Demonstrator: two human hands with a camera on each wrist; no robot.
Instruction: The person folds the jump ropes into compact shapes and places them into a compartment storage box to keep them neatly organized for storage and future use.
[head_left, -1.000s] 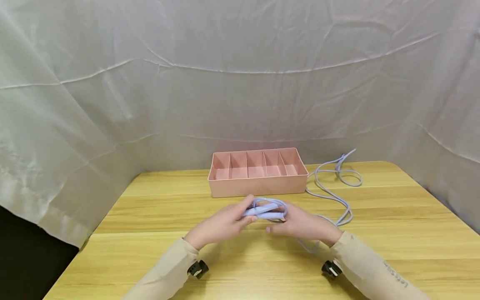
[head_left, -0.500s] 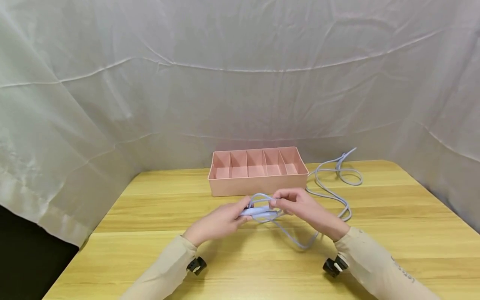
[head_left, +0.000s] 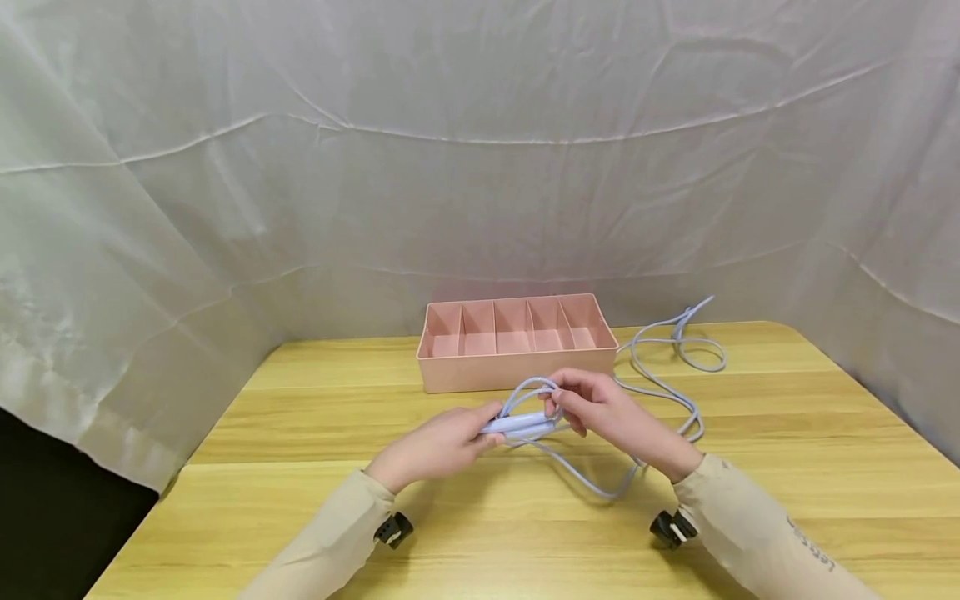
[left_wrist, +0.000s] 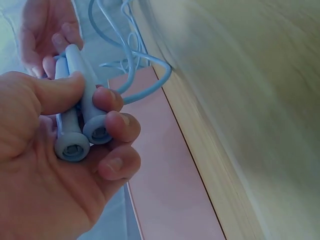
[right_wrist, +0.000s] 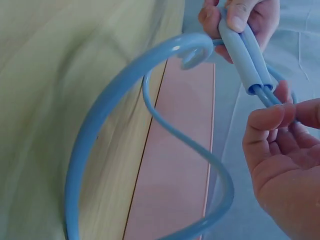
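While the left hand (head_left: 442, 443) clamps both jump-rope handles (head_left: 520, 423) together, the right hand (head_left: 600, 410) pinches the cord (head_left: 592, 485) just beyond them. A loose pinch could let the loop spring free — probably tangling on the tabletop (head_left: 750, 500).

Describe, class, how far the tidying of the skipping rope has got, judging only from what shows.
Done: the left hand grips both handles side by side. In hand: the right hand pinches the rope just beyond the handles, with a loop or two formed. Left: most of the rope trails loose across the table, and the pink divided box holds nothing.
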